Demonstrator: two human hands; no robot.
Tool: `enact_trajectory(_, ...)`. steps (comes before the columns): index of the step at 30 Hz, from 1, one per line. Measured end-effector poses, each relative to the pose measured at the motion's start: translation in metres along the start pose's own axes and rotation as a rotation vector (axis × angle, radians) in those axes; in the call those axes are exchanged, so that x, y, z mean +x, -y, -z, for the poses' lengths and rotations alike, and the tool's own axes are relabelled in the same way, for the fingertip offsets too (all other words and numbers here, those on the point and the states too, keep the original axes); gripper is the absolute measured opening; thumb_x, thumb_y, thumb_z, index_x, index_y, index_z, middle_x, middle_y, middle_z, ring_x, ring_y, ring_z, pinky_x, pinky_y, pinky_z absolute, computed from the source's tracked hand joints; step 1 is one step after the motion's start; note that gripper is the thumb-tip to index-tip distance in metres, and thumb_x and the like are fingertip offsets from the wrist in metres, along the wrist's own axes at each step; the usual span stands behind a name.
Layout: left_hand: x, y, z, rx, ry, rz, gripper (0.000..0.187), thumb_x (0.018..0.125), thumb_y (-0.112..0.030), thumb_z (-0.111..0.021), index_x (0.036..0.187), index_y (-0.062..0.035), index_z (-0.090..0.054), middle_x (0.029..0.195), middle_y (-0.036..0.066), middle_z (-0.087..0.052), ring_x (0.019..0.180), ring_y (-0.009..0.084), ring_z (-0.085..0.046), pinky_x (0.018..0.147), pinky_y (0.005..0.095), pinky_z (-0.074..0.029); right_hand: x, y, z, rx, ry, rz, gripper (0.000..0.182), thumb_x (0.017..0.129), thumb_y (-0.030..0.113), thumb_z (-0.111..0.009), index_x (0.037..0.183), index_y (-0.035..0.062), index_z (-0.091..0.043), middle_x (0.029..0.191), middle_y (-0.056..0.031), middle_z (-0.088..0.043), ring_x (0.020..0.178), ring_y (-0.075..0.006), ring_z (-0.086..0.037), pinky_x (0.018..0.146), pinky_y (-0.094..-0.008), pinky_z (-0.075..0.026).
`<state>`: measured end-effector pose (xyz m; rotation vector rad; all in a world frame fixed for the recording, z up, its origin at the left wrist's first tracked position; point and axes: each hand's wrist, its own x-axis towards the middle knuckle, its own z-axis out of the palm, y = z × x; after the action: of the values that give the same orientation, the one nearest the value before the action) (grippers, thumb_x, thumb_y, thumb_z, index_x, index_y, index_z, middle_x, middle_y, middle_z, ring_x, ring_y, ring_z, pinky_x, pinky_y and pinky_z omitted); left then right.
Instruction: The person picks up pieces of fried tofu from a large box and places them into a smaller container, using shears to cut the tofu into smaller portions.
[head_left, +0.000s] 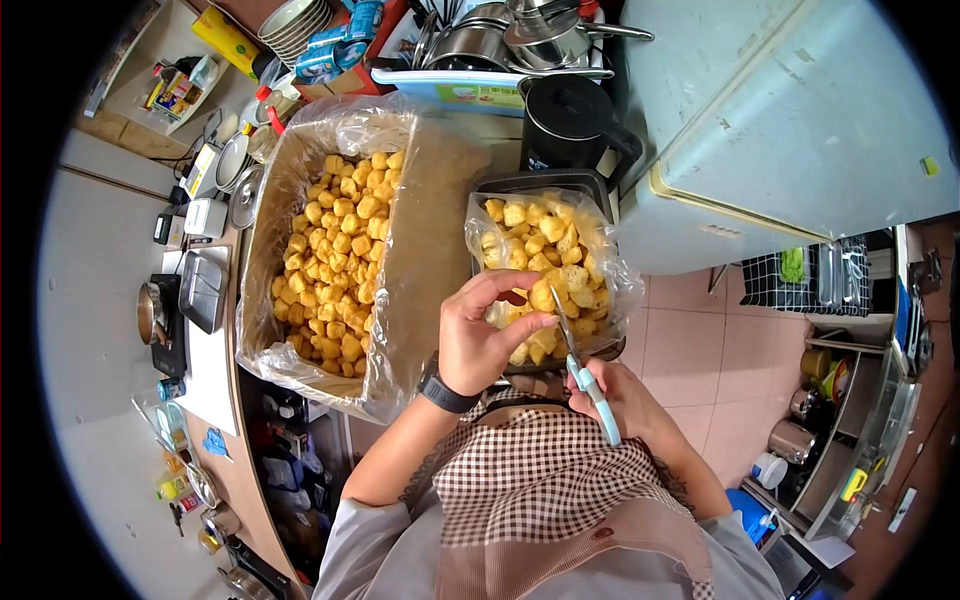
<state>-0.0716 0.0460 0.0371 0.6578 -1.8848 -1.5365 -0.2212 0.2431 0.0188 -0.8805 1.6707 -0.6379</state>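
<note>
Much of the right hand (625,395) was hidden behind the scissors (585,375) it gripped, so its fingers could hardly be made out beyond being closed around the pale blue handles; the thin blades pointed up toward the piece of fried tofu (543,296), and whether they touched it could not be told. The checked apron (545,480) covered the lower body and cut off both forearms. The left hand (480,335), with a dark watch (447,393) at the wrist, pinched that tofu piece between thumb and fingertips, the fingers curled narrowly around it, just above the near edge of a dark tray (545,185) lined with a clear plastic bag (610,270). More tofu cubes filled that bag, partly screened by the hand. To the left stood a large cardboard box (430,220) lined with plastic and heaped with the same golden cubes. Behind the tray sat a black kettle (572,125), and farther back pots and bowls (520,35) crowded a rack, too jumbled to sort apart. A pale fridge (780,110) rose on the right. The held piece looked puffy, golden yellow and roughly cube shaped, with a slightly wrinkled skin.
</note>
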Motion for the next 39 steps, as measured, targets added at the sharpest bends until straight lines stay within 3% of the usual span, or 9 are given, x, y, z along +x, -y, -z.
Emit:
enact_trajectory(5, 0.0, 0.003, -0.006, 0.02, -0.088, -0.048, 0.041, 0.075, -0.002, -0.088, 0.112, 0.0014, -0.071, 0.109, 0.009, -0.069, 0.093, 0.0158, -0.067, 0.083, 0.0285, -0.056, 0.002, -0.005, -0.004, 0.054, -0.067, 0.028, 0.046, 0.083, 0.047, -0.078, 0.09, 0.0029, -0.067, 0.074, -0.0112, -0.067, 0.068, -0.0241, -0.065, 0.065, -0.0375, -0.049)
enact_trajectory(11, -0.002, 0.008, -0.004, 0.102, -0.129, -0.097, 0.035, 0.075, -0.007, -0.088, 0.107, -0.0006, -0.074, 0.101, 0.012, -0.073, 0.088, 0.0191, -0.07, 0.08, 0.0299, -0.058, 0.006, -0.008, -0.005, 0.113, -0.107, 0.051, 0.046, 0.08, 0.043, -0.083, 0.086, 0.0019, -0.064, 0.068, -0.0077, -0.062, 0.062, -0.019, -0.059, 0.061, -0.0346, -0.047)
enact_trajectory(15, -0.001, 0.009, -0.004, 0.077, -0.105, -0.096, 0.034, 0.076, 0.002, -0.084, 0.108, 0.0029, -0.071, 0.105, 0.013, -0.07, 0.09, 0.0175, -0.068, 0.081, 0.0288, -0.056, 0.014, -0.019, -0.006, 0.102, -0.119, 0.17, 0.052, 0.078, 0.045, -0.082, 0.085, 0.0005, -0.057, 0.082, -0.015, -0.064, 0.077, -0.0266, -0.063, 0.07, -0.0381, -0.048)
enact_trajectory(16, 0.0, 0.007, -0.003, 0.087, -0.106, -0.114, 0.034, 0.076, 0.002, -0.084, 0.107, 0.003, -0.071, 0.105, 0.013, -0.07, 0.09, 0.0175, -0.068, 0.081, 0.0288, -0.056, 0.012, -0.009, -0.001, 0.072, -0.07, 0.109, 0.053, 0.077, 0.045, -0.081, 0.086, 0.0004, -0.054, 0.088, -0.0179, -0.064, 0.083, -0.0297, -0.063, 0.074, -0.0398, -0.048)
enact_trajectory(25, 0.001, 0.011, -0.005, 0.127, -0.167, -0.169, 0.031, 0.076, 0.002, -0.083, 0.105, 0.0028, -0.072, 0.103, 0.013, -0.07, 0.087, 0.017, -0.067, 0.079, 0.028, -0.055, 0.014, -0.014, -0.006, 0.084, -0.171, 0.088, 0.052, 0.078, 0.048, -0.084, 0.075, 0.0027, -0.059, 0.062, -0.0093, -0.058, 0.056, -0.0205, -0.057, 0.056, -0.0356, -0.044)
enact_trajectory(29, -0.001, 0.015, -0.004, 0.168, -0.176, -0.104, 0.031, 0.077, 0.002, -0.083, 0.105, 0.0037, -0.071, 0.104, 0.011, -0.07, 0.089, 0.0156, -0.067, 0.08, 0.0271, -0.055, 0.013, -0.011, -0.001, 0.001, -0.196, 0.163, 0.044, 0.079, 0.037, -0.086, 0.077, 0.0004, -0.062, 0.066, -0.0113, -0.063, 0.057, -0.0218, -0.06, 0.057, -0.0345, -0.047)
enact_trajectory(31, -0.001, 0.02, -0.005, 0.037, -0.197, -0.039, 0.031, 0.079, 0.0, -0.082, 0.107, 0.0023, -0.071, 0.104, 0.009, -0.071, 0.091, 0.0146, -0.068, 0.081, 0.0275, -0.055, 0.01, -0.001, 0.003, -0.087, -0.214, 0.266, 0.033, 0.082, 0.023, -0.086, 0.081, -0.0018, -0.065, 0.072, -0.014, -0.069, 0.062, -0.0209, -0.066, 0.061, -0.0323, -0.052)
enact_trajectory(35, -0.001, 0.021, -0.005, -0.558, -0.32, 0.182, 0.032, 0.084, 0.005, -0.076, 0.114, 0.0032, -0.067, 0.106, 0.006, -0.07, 0.093, 0.0121, -0.066, 0.085, 0.0277, -0.054, 0.003, 0.001, 0.01, -0.111, -0.167, 0.21, 0.04, 0.077, 0.031, -0.088, 0.084, -0.0013, -0.064, 0.071, -0.0154, -0.065, 0.064, -0.0282, -0.064, 0.063, -0.0368, -0.05)
enact_trajectory(39, -0.003, 0.026, -0.004, -0.689, -0.354, 0.264, 0.029, 0.089, 0.003, -0.072, 0.118, 0.0026, -0.065, 0.105, 0.005, -0.068, 0.092, 0.0114, -0.064, 0.087, 0.0282, -0.054, 0.002, -0.006, 0.013, -0.124, -0.124, 0.161, 0.047, 0.075, 0.039, -0.088, 0.084, 0.0016, -0.061, 0.075, -0.0149, -0.064, 0.069, -0.0322, -0.063, 0.067, -0.0412, -0.05)
